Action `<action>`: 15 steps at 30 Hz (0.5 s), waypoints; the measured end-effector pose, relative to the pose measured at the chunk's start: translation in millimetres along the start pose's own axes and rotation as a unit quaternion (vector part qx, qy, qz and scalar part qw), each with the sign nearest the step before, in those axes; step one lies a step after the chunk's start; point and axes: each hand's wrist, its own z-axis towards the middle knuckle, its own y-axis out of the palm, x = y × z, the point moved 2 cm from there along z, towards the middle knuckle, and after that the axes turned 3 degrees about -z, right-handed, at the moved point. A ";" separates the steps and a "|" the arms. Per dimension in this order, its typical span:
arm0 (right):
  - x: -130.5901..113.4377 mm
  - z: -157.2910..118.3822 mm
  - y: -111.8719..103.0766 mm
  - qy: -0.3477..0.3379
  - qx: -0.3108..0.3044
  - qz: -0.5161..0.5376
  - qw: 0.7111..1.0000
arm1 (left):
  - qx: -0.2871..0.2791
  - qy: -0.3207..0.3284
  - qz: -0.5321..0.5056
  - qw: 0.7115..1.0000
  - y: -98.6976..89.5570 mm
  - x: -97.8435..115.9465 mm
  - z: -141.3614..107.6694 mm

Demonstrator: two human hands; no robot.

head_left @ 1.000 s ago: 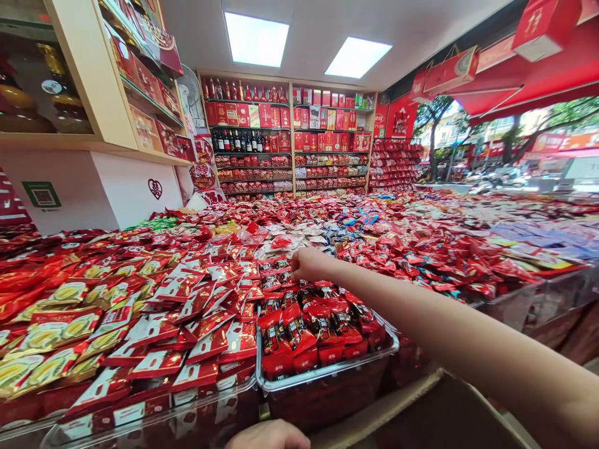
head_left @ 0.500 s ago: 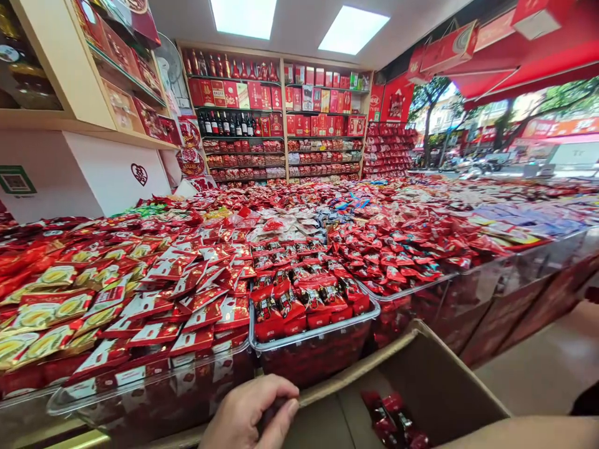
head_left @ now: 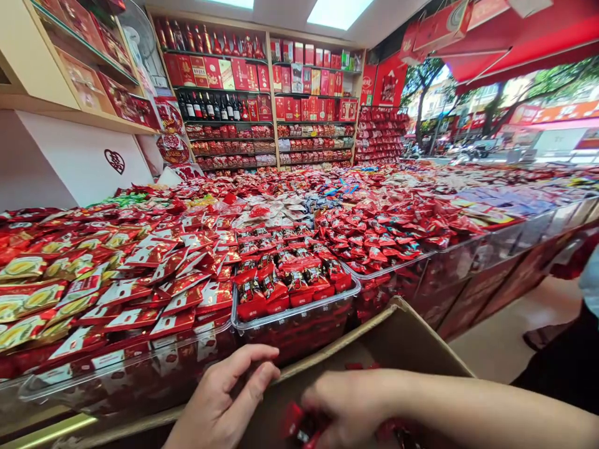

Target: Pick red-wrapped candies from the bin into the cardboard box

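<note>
A cardboard box [head_left: 327, 368] stands in front of me, below the display. My left hand [head_left: 229, 393] is at its near rim, the curled forefinger and thumb on either side of the cardboard edge. Inside the box, my right hand [head_left: 346, 405] is closed round red-wrapped snack packets [head_left: 304, 427], blurred by motion. More red packets show partly beneath my right wrist. Just beyond the box sits a clear plastic bin [head_left: 299, 317] filled with red-and-black snack packets [head_left: 294, 277] in upright rows.
Bins of red-and-white packets [head_left: 173, 299] and gold-and-red packets [head_left: 32, 296] lie to the left. Loose red packets [head_left: 384, 240] fill the bin to the right. Shelves [head_left: 274, 93] of bottles and red boxes line the back wall. A person's dark-clothed leg [head_left: 556, 349] is at the right edge.
My right hand has come into view inside the box and grasps packets there. The view has shifted, and my left hand remains at the box rim. A person has appeared at the right.
</note>
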 end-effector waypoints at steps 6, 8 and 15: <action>-30.7 -6.4 -22.7 -0.044 0.017 0.312 0.949 | -0.122 -0.041 -0.065 0.990 6.9 14.6 -4.5; -29.2 -9.5 -23.2 -0.014 0.006 0.320 0.947 | -0.142 -0.093 -0.169 0.971 13.9 14.5 -5.1; -24.2 -10.9 -32.3 0.008 0.024 0.327 0.945 | -0.059 -0.163 -0.250 0.953 20.7 7.3 -8.3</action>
